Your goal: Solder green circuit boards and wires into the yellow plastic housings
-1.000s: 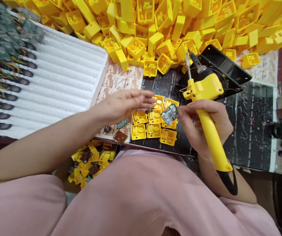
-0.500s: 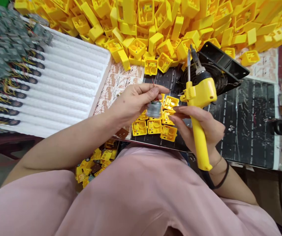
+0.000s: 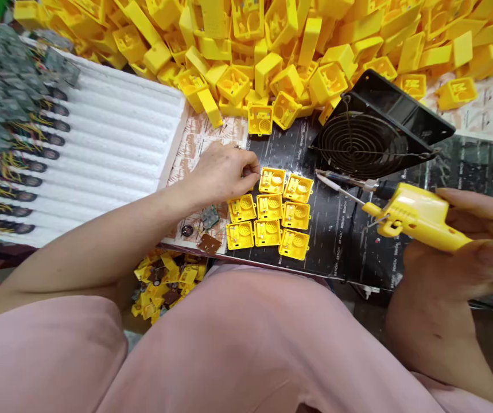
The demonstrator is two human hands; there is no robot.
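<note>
My right hand (image 3: 474, 252) is closed around a yellow soldering gun (image 3: 427, 221), held at the right with its tip pointing left. The tip is close to the front of a black fan (image 3: 358, 137). My left hand (image 3: 229, 172) pinches its thumb and fingers together at the upper left of several small yellow open cases (image 3: 268, 206) laid out in rows. Whatever is in that pinch is too small to make out. Below my left wrist lie a small green circuit board (image 3: 210, 218), a round dark part (image 3: 187, 230) and a brown board (image 3: 209, 244).
A large heap of yellow cases (image 3: 267, 71) runs along the back. To the left, a ridged white foam tray (image 3: 117, 132) carries rows of grey wired modules (image 3: 9, 103). More yellow parts (image 3: 164, 287) lie below the table edge beside my lap.
My right hand has moved right with the soldering gun, which has swung from upright to pointing left. My left hand has shifted slightly left; the small grey part between my hands has left there.
</note>
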